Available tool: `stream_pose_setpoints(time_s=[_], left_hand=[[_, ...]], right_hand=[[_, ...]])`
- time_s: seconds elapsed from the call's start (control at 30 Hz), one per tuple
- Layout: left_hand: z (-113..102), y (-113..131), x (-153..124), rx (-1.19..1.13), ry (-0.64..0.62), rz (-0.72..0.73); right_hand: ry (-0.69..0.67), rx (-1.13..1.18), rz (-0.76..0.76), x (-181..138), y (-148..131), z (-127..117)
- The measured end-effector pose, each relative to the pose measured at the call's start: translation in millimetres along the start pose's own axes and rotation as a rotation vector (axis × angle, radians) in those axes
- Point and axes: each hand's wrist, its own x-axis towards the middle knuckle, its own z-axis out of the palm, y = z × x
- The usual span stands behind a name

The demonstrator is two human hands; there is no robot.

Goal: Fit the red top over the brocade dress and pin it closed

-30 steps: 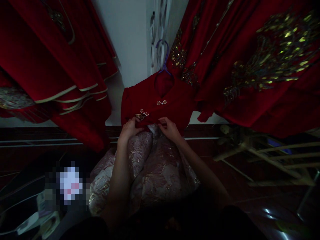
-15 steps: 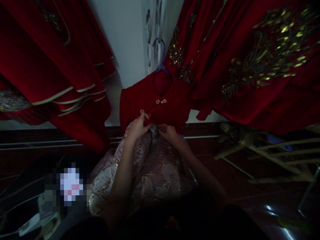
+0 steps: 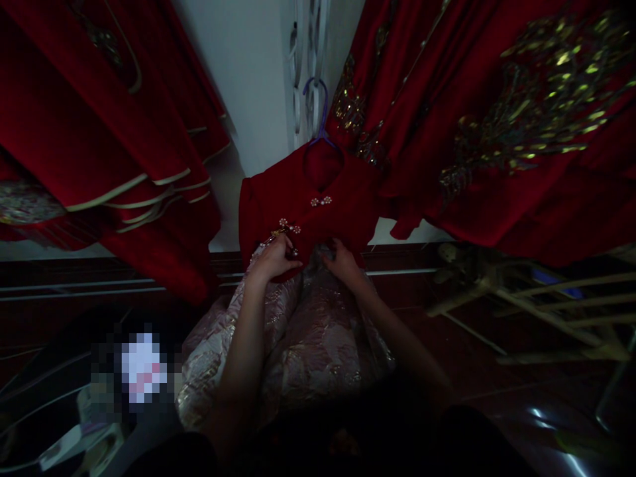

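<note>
Left hand (image 3: 275, 257) has shifted, grip pinching the red jacket (image 3: 308, 212) hem by the pearl clasp (image 3: 289, 229); right hand (image 3: 342, 262) moved up, grip clenched on hem.

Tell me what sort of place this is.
Probably a dress shop or a garment workroom. Red gowns with gold embroidery hang all around, a small red jacket hangs on a purple hanger, and both hands, left and right, work at its hem.
</note>
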Motion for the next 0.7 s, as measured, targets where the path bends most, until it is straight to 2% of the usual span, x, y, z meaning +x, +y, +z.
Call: stream_pose_setpoints(time_s=[0.07, 0.17, 0.27, 0.47, 0.6, 0.7], left_hand=[[3.5, 3.2, 0.7, 0.049, 0.005, 0.000], [10.1, 9.6, 3.4, 0.146, 0.034, -0.058], [14.0, 13.4, 6.5, 0.151, 0.057, -0.082], [15.7, 10.6, 10.3, 0.077, 0.055, -0.011], [18.7, 8.3, 12.1, 0.052, 0.034, 0.002], [20.0, 7.4, 13.0, 0.011, 0.026, 0.015]], right_hand=[[0.052, 0.063, -0.071, 1.9, 3.8, 4.8], [0.062, 0.179, -0.142, 5.2, 9.1, 12.1], [0.060, 0.281, -0.126, 9.5, 14.0, 18.7], [0.018, 0.451, -0.085, 14.3, 18.9, 32.1], [-0.030, 0.444, -0.098, 14.2, 17.3, 37.9], [-0.027, 0.356, -0.121, 15.7, 16.4, 39.7]])
